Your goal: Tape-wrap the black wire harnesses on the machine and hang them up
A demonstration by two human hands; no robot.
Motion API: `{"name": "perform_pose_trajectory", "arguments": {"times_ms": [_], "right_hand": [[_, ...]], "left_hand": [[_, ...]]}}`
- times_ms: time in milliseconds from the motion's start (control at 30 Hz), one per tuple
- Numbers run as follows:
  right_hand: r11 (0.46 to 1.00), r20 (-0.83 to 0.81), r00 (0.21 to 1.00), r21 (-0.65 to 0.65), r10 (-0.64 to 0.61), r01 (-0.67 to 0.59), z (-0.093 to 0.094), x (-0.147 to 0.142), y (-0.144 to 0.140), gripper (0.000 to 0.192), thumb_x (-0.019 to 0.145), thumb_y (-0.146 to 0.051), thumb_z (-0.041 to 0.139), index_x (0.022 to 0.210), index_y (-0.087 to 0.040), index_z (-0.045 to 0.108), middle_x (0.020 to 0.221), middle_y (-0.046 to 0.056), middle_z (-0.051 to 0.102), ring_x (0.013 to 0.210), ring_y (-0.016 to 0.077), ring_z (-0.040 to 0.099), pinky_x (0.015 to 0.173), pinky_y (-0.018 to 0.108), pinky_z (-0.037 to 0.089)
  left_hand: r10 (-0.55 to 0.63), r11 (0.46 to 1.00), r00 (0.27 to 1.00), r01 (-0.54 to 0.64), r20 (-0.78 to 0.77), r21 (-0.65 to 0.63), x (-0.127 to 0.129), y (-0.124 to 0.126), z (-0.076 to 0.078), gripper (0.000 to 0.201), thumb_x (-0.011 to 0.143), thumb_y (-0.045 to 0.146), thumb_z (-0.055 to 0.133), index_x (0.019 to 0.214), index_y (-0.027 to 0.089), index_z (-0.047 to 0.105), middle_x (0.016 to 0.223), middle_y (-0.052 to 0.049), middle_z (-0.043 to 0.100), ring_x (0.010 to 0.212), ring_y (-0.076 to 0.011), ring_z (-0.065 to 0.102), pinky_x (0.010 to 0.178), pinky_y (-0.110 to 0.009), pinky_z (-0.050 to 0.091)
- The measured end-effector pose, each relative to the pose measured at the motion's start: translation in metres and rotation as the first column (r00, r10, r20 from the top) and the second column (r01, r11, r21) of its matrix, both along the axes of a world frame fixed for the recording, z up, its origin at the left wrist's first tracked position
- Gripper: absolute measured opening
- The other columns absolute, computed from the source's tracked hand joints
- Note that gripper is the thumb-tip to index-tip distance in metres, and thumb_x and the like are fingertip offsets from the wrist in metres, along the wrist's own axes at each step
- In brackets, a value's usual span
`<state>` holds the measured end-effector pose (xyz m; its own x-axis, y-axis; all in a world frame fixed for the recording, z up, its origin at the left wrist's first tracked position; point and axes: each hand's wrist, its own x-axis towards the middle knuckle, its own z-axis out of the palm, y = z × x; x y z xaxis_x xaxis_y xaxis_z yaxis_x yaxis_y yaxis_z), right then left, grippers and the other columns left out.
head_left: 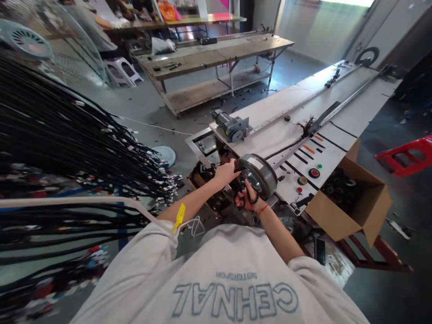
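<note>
A pair of black-handled scissors (254, 196) is in my right hand (248, 198), its finger loops showing around my fingers. The blades are hard to make out. My left hand (225, 173) is closed at the left rim of a dark round reel (269, 180), and what its fingers pinch is hidden. The reel stands upright at the near end of the long white workbench (290, 121), with a pale label on its top. A dark strand runs from behind the reel along the bench toward a bundle of wires (307, 127).
A grey motor (227, 125) sits on the bench's left corner. An open cardboard box (373, 211) with black rolls stands at right. Bundles of black cables (67, 130) hang at left. A red stool (410, 155) lies right; a person (89, 29) sits far left.
</note>
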<state>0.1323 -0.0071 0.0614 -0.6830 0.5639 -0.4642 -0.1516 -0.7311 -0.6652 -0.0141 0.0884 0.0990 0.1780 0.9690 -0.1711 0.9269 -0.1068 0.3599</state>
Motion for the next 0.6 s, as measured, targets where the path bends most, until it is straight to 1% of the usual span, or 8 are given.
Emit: {"name": "perform_pose_trajectory", "arguments": {"times_ms": [100, 167, 233, 333, 367, 433, 500, 600], "right_hand": [[0.988, 0.01, 0.991, 0.07, 0.136, -0.136, 0.0, 0.02, -0.014, 0.072, 0.077, -0.09, 0.025, 0.057, -0.023, 0.039, 0.049, 0.004, 0.055, 0.04, 0.0131, 0.051, 0.038, 0.022, 0.037], [0.968, -0.047, 0.975, 0.143, 0.216, -0.207, 0.008, 0.052, -0.038, 0.072, 0.076, -0.091, 0.028, 0.059, -0.022, 0.043, 0.058, 0.008, 0.062, 0.046, 0.016, 0.057, 0.042, 0.025, 0.04], [0.971, -0.047, 0.988, 0.195, 0.148, -0.137, 0.016, 0.088, -0.059, 0.073, 0.075, -0.092, 0.025, 0.06, -0.023, 0.044, 0.06, 0.009, 0.063, 0.048, 0.0172, 0.058, 0.046, 0.027, 0.042], [0.966, 0.291, 0.944, 0.246, -0.156, 0.084, 0.013, 0.133, -0.065, 0.071, 0.075, -0.09, 0.02, 0.057, -0.025, 0.042, 0.05, 0.005, 0.053, 0.044, 0.017, 0.05, 0.048, 0.031, 0.041], [0.948, 0.491, 0.83, 0.291, -0.265, 0.13, 0.008, 0.144, -0.06, 0.068, 0.076, -0.088, 0.023, 0.056, -0.026, 0.042, 0.047, 0.003, 0.049, 0.044, 0.0174, 0.048, 0.049, 0.032, 0.041], [0.916, 0.786, 0.476, 0.377, -0.394, 0.135, -0.008, 0.158, -0.045, 0.058, 0.077, -0.08, 0.041, 0.056, -0.026, 0.045, 0.047, 0.002, 0.046, 0.05, 0.0199, 0.049, 0.054, 0.034, 0.042], [0.911, 0.895, 0.173, 0.406, -0.411, 0.065, -0.025, 0.163, -0.029, 0.046, 0.077, -0.066, 0.057, 0.059, -0.024, 0.051, 0.052, 0.004, 0.05, 0.062, 0.0237, 0.055, 0.062, 0.035, 0.043], [0.92, 0.923, 0.002, 0.385, -0.386, -0.074, -0.039, 0.161, -0.008, 0.038, 0.082, -0.053, 0.057, 0.067, -0.018, 0.063, 0.065, 0.009, 0.06, 0.077, 0.0271, 0.061, 0.072, 0.035, 0.045]], "left_hand": [[0.111, 0.989, 0.99, -0.102, -0.088, 0.108, -0.008, 0.004, -0.007, 0.054, 0.09, 0.035, 0.057, 0.135, 0.008, 0.048, 0.102, -0.022, 0.069, 0.1, -0.0347, 0.067, 0.084, -0.038, 0.047], [0.088, 0.995, 0.996, -0.087, 0.007, -0.056, -0.017, 0.005, -0.015, 0.039, 0.09, 0.036, 0.057, 0.115, 0.007, 0.064, 0.091, -0.019, 0.07, 0.092, -0.0312, 0.068, 0.08, -0.035, 0.047], [0.035, 0.935, 0.961, 0.066, 0.275, -0.347, -0.021, -0.002, -0.025, 0.038, 0.09, 0.043, 0.054, 0.091, 0.009, 0.072, 0.07, -0.011, 0.066, 0.072, -0.0229, 0.065, 0.071, -0.031, 0.048], [0.218, 0.754, 0.687, 0.333, 0.694, -0.566, -0.012, -0.025, -0.04, 0.054, 0.096, 0.052, 0.037, 0.095, 0.011, 0.073, 0.058, -0.004, 0.059, 0.047, -0.0123, 0.048, 0.057, -0.028, 0.046], [0.315, 0.753, 0.561, 0.344, 0.766, -0.561, -0.005, -0.036, -0.044, 0.054, 0.097, 0.05, 0.035, 0.103, 0.011, 0.071, 0.062, -0.005, 0.062, 0.045, -0.0105, 0.045, 0.054, -0.027, 0.045], [0.437, 0.804, 0.305, 0.29, 0.846, -0.519, 0.008, -0.056, -0.049, 0.042, 0.095, 0.041, 0.046, 0.118, 0.012, 0.065, 0.083, -0.007, 0.07, 0.053, -0.0094, 0.051, 0.056, -0.024, 0.045], [0.499, 0.834, 0.08, 0.226, 0.863, -0.503, 0.017, -0.069, -0.049, 0.039, 0.089, 0.029, 0.058, 0.125, 0.014, 0.06, 0.104, -0.009, 0.07, 0.072, -0.0115, 0.062, 0.065, -0.022, 0.049], [0.67, 0.712, -0.075, 0.348, 0.739, -0.61, 0.022, -0.069, -0.046, 0.028, 0.088, 0.024, 0.059, 0.114, 0.013, 0.064, 0.099, -0.009, 0.07, 0.074, -0.0113, 0.064, 0.063, -0.02, 0.049]]}}
